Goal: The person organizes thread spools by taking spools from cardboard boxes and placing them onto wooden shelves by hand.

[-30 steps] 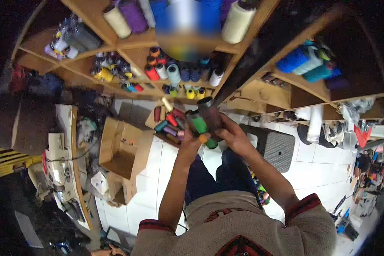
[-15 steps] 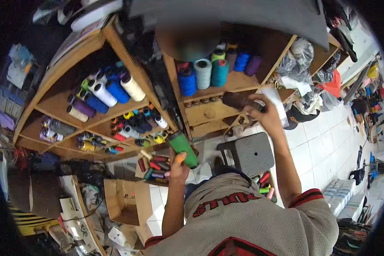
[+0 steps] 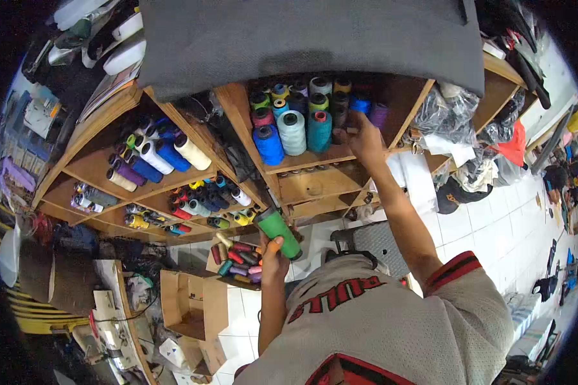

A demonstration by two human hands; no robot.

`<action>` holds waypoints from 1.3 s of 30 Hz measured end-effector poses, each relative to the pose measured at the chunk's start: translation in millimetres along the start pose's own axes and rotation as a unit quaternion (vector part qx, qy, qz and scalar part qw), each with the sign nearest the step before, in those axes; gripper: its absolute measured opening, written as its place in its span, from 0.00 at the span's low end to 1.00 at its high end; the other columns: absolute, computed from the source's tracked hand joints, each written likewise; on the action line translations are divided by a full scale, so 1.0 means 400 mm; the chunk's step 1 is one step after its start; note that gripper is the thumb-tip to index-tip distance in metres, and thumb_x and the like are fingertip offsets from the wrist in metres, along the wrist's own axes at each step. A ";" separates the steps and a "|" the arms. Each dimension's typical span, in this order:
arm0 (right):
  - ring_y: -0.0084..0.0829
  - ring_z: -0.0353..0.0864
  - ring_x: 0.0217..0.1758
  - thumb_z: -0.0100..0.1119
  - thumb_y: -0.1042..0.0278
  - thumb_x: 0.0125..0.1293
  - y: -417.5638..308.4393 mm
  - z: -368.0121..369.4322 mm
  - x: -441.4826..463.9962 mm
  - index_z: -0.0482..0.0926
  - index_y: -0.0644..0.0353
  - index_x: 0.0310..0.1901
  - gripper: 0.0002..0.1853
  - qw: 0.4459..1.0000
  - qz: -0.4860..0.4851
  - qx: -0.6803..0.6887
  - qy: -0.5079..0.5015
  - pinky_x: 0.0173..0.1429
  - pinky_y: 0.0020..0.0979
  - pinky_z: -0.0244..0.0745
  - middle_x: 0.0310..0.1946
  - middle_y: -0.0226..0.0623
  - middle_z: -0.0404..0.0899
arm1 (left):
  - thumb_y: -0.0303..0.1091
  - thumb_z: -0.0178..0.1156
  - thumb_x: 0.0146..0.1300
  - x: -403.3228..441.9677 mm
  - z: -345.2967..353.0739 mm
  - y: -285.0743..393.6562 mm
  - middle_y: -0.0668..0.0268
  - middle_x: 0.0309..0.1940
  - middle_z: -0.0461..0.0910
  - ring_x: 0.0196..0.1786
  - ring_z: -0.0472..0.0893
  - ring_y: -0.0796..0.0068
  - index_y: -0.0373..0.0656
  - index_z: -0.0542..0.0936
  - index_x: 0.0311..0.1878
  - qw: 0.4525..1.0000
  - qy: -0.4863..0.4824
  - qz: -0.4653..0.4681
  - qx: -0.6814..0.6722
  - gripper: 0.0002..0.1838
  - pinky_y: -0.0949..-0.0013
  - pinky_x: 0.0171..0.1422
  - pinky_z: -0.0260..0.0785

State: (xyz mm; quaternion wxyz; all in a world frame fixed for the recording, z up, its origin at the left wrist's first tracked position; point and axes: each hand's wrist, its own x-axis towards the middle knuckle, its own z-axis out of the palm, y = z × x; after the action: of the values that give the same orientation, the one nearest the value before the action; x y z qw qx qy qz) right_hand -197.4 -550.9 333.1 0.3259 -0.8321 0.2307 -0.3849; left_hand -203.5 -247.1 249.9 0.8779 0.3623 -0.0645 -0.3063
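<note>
My left hand [image 3: 273, 256] is wrapped round a large green thread spool [image 3: 279, 235], tilted in front of the shelves. A dark edge shows behind that spool, but I cannot make out what it is. Inside the upper right compartment, my right hand [image 3: 365, 140] is closed round a dark brown thread spool [image 3: 341, 129], mostly shaded and partly covered by the fingers. Just left of it stand a teal spool [image 3: 319, 131], a pale blue-grey spool [image 3: 293, 133] and a blue spool [image 3: 268, 144]. A purple spool [image 3: 379, 115] is on its right.
Wooden shelves [image 3: 241, 119] on the left hold several more spools. Below are a box of small spools [image 3: 241, 258], an open cardboard box [image 3: 192, 301] and a grey stool [image 3: 382, 247]. Plastic bags [image 3: 444, 112] fill the right compartment. Grey fabric [image 3: 308, 42] hangs overhead.
My right hand has carried the dark brown spool up and left, from in front of the lower drawers into the upper compartment. My left hand still holds the green spool. The view has shifted.
</note>
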 end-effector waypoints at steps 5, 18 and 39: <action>0.39 0.82 0.44 0.69 0.66 0.49 0.093 0.039 -0.033 0.75 0.63 0.47 0.23 0.999 0.037 -0.018 -0.010 0.45 0.32 0.75 0.39 0.46 0.81 | 0.32 0.61 0.48 -0.019 -0.013 0.027 0.60 0.43 0.73 0.45 0.77 0.62 0.44 0.60 0.62 0.999 0.030 -0.012 0.015 0.35 0.57 0.49 0.73; 0.30 0.79 0.42 0.64 0.66 0.56 -0.101 -0.038 -0.227 0.73 0.68 0.48 0.21 0.877 0.049 0.248 -0.409 0.44 0.28 0.75 0.41 0.41 0.79 | 0.25 0.57 0.56 0.061 0.053 0.060 0.59 0.51 0.69 0.51 0.73 0.64 0.45 0.51 0.68 0.997 -0.034 -0.054 0.051 0.38 0.61 0.54 0.69; 0.38 0.78 0.44 0.46 0.56 0.67 0.094 -0.084 -0.014 0.70 0.62 0.51 0.18 0.749 0.382 0.537 -0.068 0.46 0.31 0.77 0.43 0.46 0.76 | 0.24 0.58 0.59 0.091 0.099 -0.021 0.64 0.49 0.71 0.50 0.75 0.64 0.50 0.58 0.62 0.995 -0.020 -0.086 0.056 0.30 0.59 0.55 0.69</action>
State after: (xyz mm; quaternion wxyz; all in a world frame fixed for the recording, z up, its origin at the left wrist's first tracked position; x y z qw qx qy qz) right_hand -232.5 -585.3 319.7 0.8539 -0.3860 0.2621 -0.2307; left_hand -191.7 -296.6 269.2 0.8253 0.4091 -0.0675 -0.3834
